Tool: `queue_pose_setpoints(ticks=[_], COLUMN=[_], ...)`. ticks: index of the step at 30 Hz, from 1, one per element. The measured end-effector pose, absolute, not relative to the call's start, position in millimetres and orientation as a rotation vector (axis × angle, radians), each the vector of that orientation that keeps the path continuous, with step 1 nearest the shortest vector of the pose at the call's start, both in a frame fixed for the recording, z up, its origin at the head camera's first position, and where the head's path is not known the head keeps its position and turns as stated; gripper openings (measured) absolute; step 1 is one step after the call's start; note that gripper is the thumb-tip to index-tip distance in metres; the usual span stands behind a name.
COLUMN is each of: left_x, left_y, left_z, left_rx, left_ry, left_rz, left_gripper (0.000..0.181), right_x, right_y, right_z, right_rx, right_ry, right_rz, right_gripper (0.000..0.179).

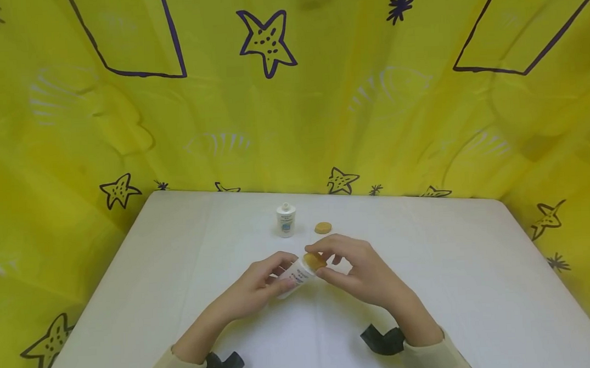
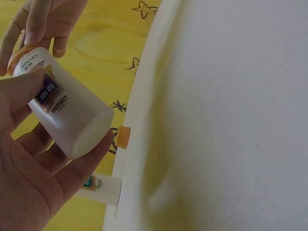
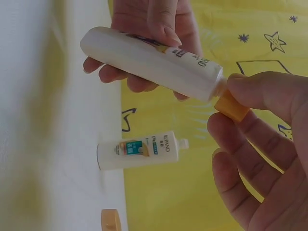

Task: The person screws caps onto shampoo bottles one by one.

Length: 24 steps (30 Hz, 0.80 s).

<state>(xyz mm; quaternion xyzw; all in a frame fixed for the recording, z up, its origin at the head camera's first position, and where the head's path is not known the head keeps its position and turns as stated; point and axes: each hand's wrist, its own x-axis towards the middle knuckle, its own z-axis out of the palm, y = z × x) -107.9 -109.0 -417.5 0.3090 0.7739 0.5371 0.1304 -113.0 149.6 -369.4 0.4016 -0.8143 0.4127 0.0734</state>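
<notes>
My left hand (image 1: 262,287) grips a white bottle (image 1: 295,276) around its body, tilted with its top toward the right. At that top, the thumb and fingers of my right hand (image 1: 360,266) pinch an orange cap (image 1: 314,260). In the right wrist view the cap (image 3: 231,107) sits at the bottle's neck, slightly askew, with a bit of neck showing. Whether it is threaded on, I cannot tell. Beyond the hands a second white bottle (image 1: 286,221) stands upright with its small nozzle bare. A loose orange cap (image 1: 323,228) lies to the right of it.
A white cloth covers the table (image 1: 477,275). Behind it and at both sides hangs a yellow curtain (image 1: 311,112) with starfish drawings. Dark camera mounts (image 1: 383,339) are strapped at both wrists, low over the table's near side.
</notes>
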Motion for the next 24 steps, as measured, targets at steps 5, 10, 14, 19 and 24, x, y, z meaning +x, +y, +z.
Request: queue_pose_setpoints(ticks=[5, 10, 14, 19, 24], left_x=[-108.3, -108.6, -108.7, -109.1, -108.7], left_y=[-109.6, -110.1, -110.6, -111.9, -112.2], left_z=[-417.6, -417.6, -416.5, -415.2, -414.0], left_rx=[0.889, 0.886, 0.882, 0.882, 0.867], left_ry=[2.245, 2.233, 2.239, 2.258, 2.250], left_rz=[1.554, 1.555, 1.552, 1.553, 1.556], left_gripper=[0.030, 0.030, 0.030, 0.029, 0.029], right_x=[-112.8, -112.7, -112.8, -112.9, -113.0], right_y=[148.9, 148.0, 147.9, 148.6, 148.8], right_z=[-370.8, -371.3, -370.5, -369.1, -368.2], right_rx=[1.229, 1.248, 1.264, 1.279, 1.296], right_ry=[-2.454, -2.448, -2.450, -2.456, -2.437], right_rz=[1.236, 1.240, 1.242, 1.231, 1.230], right_gripper=[0.035, 0.033, 0.036, 0.045, 0.046])
